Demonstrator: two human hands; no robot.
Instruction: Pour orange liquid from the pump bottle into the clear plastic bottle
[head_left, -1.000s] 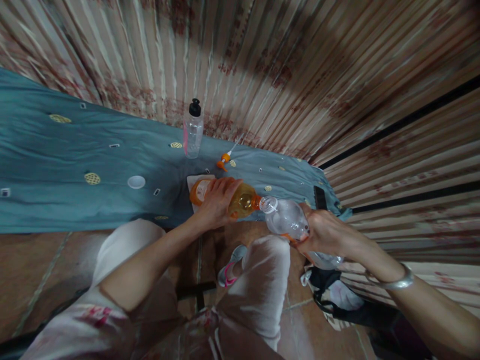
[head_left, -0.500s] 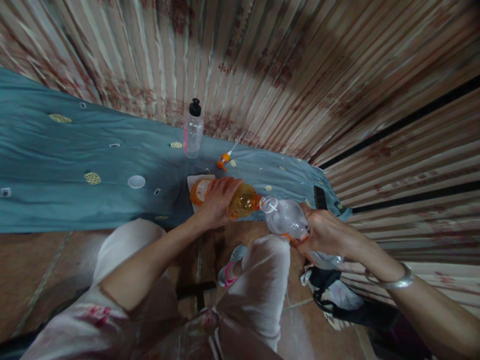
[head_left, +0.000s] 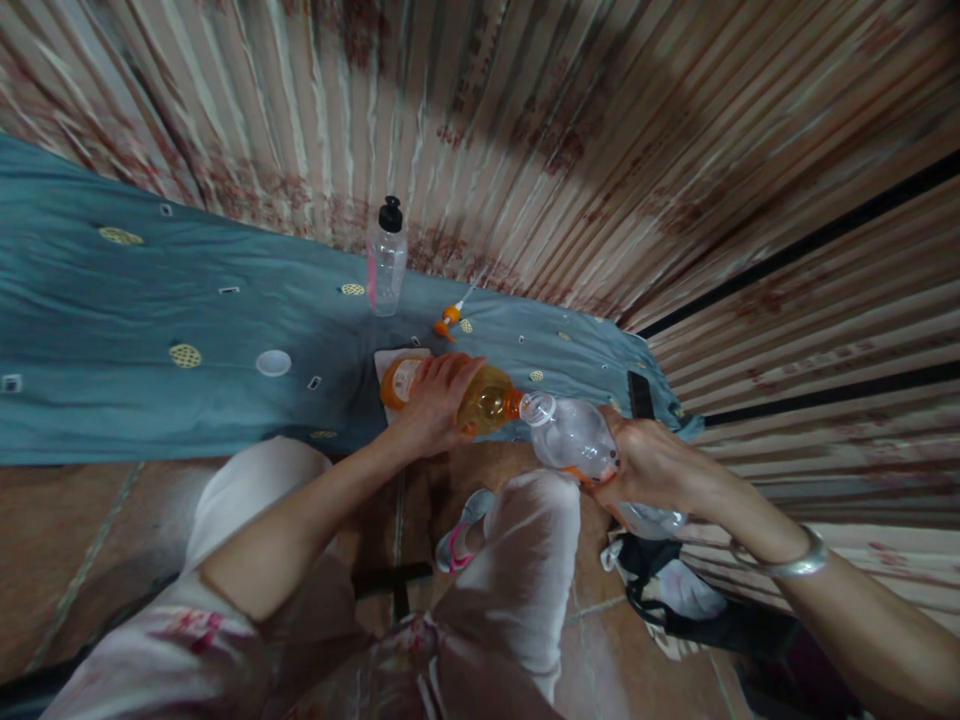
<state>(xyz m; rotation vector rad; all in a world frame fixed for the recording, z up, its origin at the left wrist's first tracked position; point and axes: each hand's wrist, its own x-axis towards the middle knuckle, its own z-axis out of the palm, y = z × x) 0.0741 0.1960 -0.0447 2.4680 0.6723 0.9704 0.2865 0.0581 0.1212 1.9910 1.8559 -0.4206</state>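
My left hand (head_left: 437, 405) is wrapped around an orange bottle (head_left: 487, 399), which lies tipped on its side with its neck pointing right. The neck meets the white mouth of a clear plastic bottle (head_left: 571, 437); whether it sits inside that mouth I cannot tell. My right hand (head_left: 645, 465) grips the clear bottle around its middle, over a partly hidden orange label. Beyond my left hand an orange pump head (head_left: 450, 317) with a thin clear tube lies on the cloth. Behind it stands a clear bottle with a black cap (head_left: 386, 265).
A teal patterned cloth (head_left: 225, 330) covers the long surface, with a small white lid-like disc (head_left: 273, 363) and a dark flat object (head_left: 640, 395) on it. A pleated curtain (head_left: 480, 130) hangs behind. Down on the right is a dark bag (head_left: 675, 590), and my knees are below the edge.
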